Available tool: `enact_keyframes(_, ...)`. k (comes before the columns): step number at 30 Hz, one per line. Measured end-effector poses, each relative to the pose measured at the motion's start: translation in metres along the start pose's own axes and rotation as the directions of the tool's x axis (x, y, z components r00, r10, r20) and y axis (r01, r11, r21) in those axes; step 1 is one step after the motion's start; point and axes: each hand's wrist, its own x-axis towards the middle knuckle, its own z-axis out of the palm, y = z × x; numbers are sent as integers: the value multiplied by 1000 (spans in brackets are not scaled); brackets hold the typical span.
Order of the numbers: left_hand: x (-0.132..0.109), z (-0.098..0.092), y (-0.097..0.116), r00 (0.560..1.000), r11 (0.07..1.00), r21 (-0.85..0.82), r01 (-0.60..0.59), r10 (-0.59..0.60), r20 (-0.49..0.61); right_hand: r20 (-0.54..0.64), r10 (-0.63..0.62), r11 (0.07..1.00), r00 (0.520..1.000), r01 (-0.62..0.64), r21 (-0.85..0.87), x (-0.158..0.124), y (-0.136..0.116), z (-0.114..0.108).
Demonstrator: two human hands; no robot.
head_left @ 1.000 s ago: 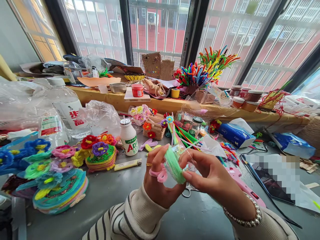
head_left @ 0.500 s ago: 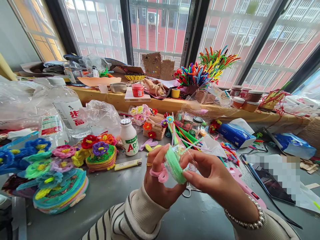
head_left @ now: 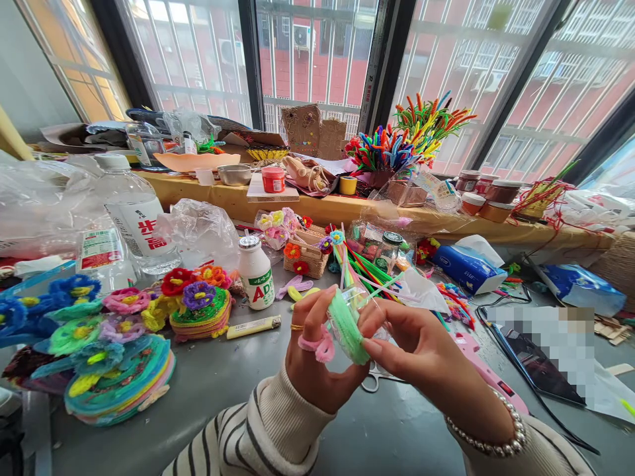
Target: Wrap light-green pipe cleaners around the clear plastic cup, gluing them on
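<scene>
Head view: light-green fuzzy band (head_left: 347, 329) is held above the grey table (head_left: 213, 396), along the edge of a clear plastic piece (head_left: 355, 295). Left hand (head_left: 320, 370) grasps both from the left, fingers curled; right hand (head_left: 421, 344) pinches the band's right edge with thumb and fingertips. 1 pink fuzzy loop (head_left: 323, 348) rests against the left fingers. Scissors (head_left: 371, 383) lie on the table, partly hidden by the right hand. 1 white bottle (head_left: 256, 274) stands upright beyond the left hand; 1 yellow lighter (head_left: 254, 327) lies near it.
</scene>
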Motion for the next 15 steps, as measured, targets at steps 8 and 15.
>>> enact_keyframes(8,-1,0,0,1000,1000,-3,-9,9,7,2,-13,1000,1000,13,13,0,0,0)
enact_keyframes(15,-1,1,0,1000,1000,-10,-9,9,1,-5,-19,1000,1000,19,7,0,0,0)
